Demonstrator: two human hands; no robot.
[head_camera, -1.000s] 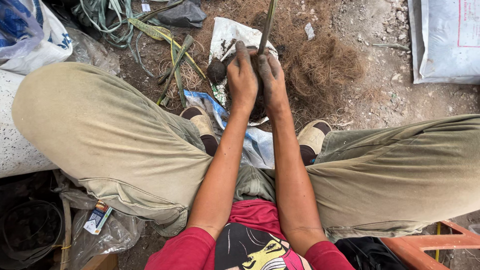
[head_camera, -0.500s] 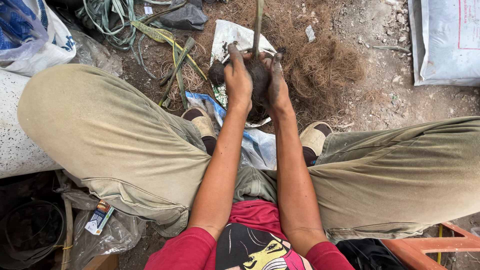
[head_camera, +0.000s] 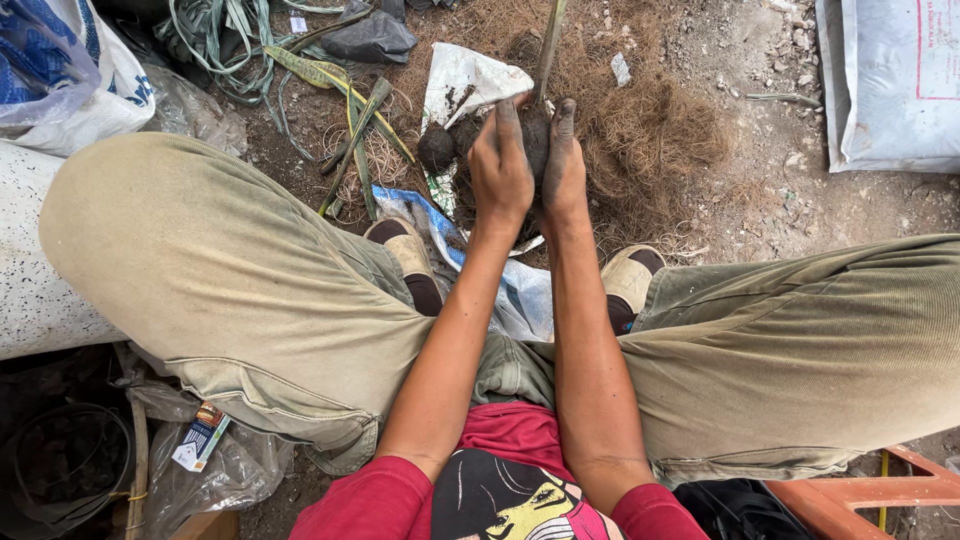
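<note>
Between my knees, my left hand (head_camera: 500, 165) and my right hand (head_camera: 564, 165) press together around a dark soil ball (head_camera: 534, 135) at the foot of a thin green plant stem (head_camera: 547, 45). The stem rises upright out of the ball, past the top of the view. Both hands are smeared with soil, and their fingers hide most of the ball. A second dark soil lump (head_camera: 436, 147) lies just left of my left hand on a white plastic sheet (head_camera: 465, 75).
Brown fibre (head_camera: 650, 125) is heaped on the dirt ground behind my hands. Green leaf strips (head_camera: 345, 110) and a black bag (head_camera: 370, 40) lie at the back left. A white sack (head_camera: 885, 80) sits at the right, an orange stool (head_camera: 880, 495) below.
The stem has swung from leaning right to nearly upright. My hands have closed tighter around the soil ball and shifted slightly.
</note>
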